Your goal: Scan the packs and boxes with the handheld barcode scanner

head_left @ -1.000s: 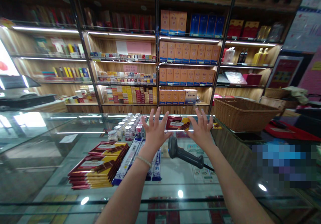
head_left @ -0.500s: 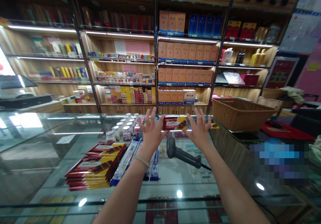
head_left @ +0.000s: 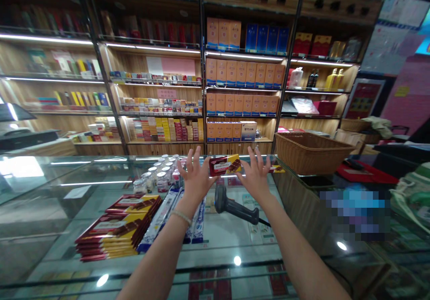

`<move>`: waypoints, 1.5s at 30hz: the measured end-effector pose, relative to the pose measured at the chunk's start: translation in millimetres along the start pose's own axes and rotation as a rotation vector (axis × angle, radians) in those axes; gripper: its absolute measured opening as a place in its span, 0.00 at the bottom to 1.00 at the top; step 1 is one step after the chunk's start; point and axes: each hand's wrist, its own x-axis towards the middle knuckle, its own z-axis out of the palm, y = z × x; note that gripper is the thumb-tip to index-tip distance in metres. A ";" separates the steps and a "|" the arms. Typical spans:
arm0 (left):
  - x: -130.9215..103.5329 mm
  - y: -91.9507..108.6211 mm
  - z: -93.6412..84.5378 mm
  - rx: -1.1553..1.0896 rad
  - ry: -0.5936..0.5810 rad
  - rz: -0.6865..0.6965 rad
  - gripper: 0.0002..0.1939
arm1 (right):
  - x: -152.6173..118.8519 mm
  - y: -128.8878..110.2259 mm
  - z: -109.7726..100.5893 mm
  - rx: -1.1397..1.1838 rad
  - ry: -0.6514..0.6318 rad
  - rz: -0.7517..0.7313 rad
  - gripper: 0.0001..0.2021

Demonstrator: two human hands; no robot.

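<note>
L hand (head_left: 194,179), R hand (head_left: 255,179) pinch choc bar (head_left: 224,165) ends; blue pkts (head_left: 199,224) part hid behind L forearm (head_left: 161,253).

We're facing a wall of wooden shelving (head_left: 199,53), its bays split by dark uprights, and strips of white light glow beneath the shelves. Orange boxes (head_left: 240,74) line the middle-right bay, with blue boxes (head_left: 267,39) above them. Below us spreads the glass-topped table (head_left: 221,250), bright spots reflecting off its surface. Over on our right, a wicker basket (head_left: 311,154) sits near a red mat (head_left: 366,173), and papers (head_left: 386,45) cover the wall beyond.
</note>
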 end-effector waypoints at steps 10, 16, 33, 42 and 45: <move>28.1 22.5 -16.8 -0.012 0.040 0.053 0.31 | 18.8 24.8 -9.6 -0.025 0.009 -0.031 0.18; 37.1 56.6 -13.3 -0.052 0.005 0.107 0.30 | 11.0 60.4 -22.3 -0.070 0.000 0.000 0.18; 47.9 145.3 52.2 -0.104 -0.096 0.191 0.32 | -23.0 165.5 -35.8 -0.228 0.023 0.051 0.16; 69.6 164.2 86.0 -0.103 -0.164 0.171 0.28 | -14.7 193.3 -14.0 -0.234 0.043 0.079 0.14; 73.4 166.5 99.1 -0.096 -0.198 0.158 0.29 | -16.2 200.9 0.7 -0.234 0.038 0.086 0.14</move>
